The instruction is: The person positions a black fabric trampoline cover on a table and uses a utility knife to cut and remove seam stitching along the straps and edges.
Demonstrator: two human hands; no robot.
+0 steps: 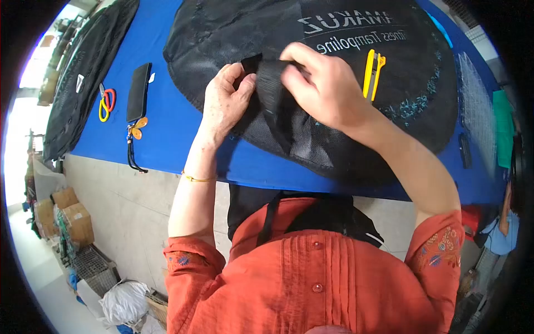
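A round black trampoline mat (233, 33) with white lettering lies on the blue table, its mesh surface facing up. My left hand (225, 100) is closed, pinching the folded edge of the mat between thumb and fingers. Opposite it, my right hand (328, 86) is also closed, gripping a raised black fabric flap (271, 86) of the same mat. The fingertips of the right hand are partly hidden behind the cloth. Just right of that hand, a yellow utility knife (369, 75) rests on the mat. Blue thread scraps (414, 106) are scattered along the mat's right side.
On the blue tabletop (161, 142), to the left, are red-and-yellow snips (105, 104) and a black phone (139, 92) with a butterfly charm. Another black mat (92, 72) covers the far left. Cardboard boxes (75, 222) stand on the floor. A person's arm shows at far right.
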